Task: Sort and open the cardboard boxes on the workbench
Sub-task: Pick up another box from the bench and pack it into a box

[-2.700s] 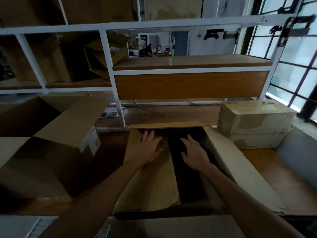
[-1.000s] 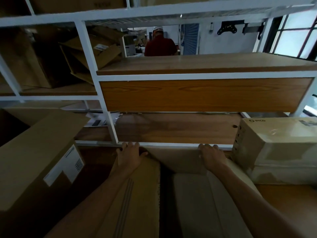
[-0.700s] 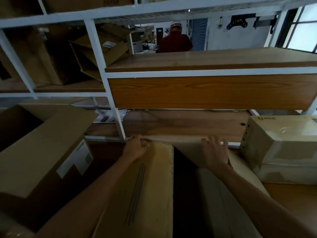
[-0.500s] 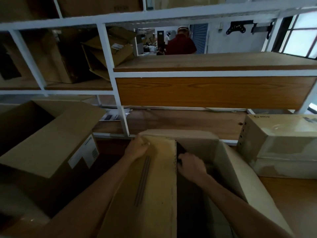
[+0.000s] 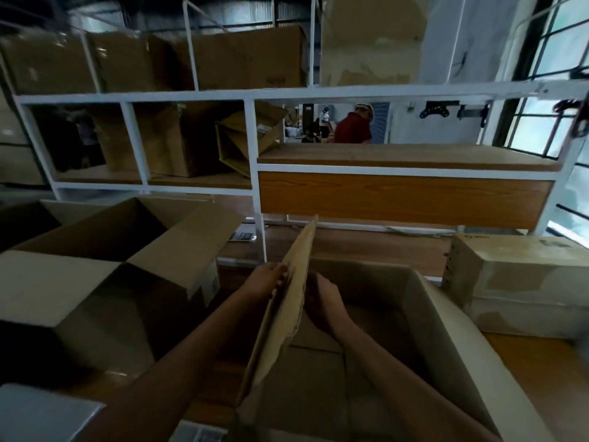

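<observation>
A large open cardboard box (image 5: 446, 339) sits in front of me on the workbench. Its left flap (image 5: 287, 301) stands upright, edge-on to the camera. My left hand (image 5: 266, 280) grips that flap from its outer side. My right hand (image 5: 322, 301) presses against the flap's inner side, inside the box. An open empty box (image 5: 105, 272) with a white label stands to the left. A closed, plastic-wrapped box (image 5: 522, 282) rests at the right.
A white metal shelf frame (image 5: 255, 186) with wooden boards rises behind the bench, holding several cardboard boxes (image 5: 197, 138). A person in a red shirt (image 5: 353, 126) stands far behind. Windows (image 5: 548, 90) fill the right side. Paper labels (image 5: 243, 236) lie under the shelf.
The box's left flap has swung from lying flat to standing upright. My right hand moved from the far flap to the inner face of the left flap. The view tilted up.
</observation>
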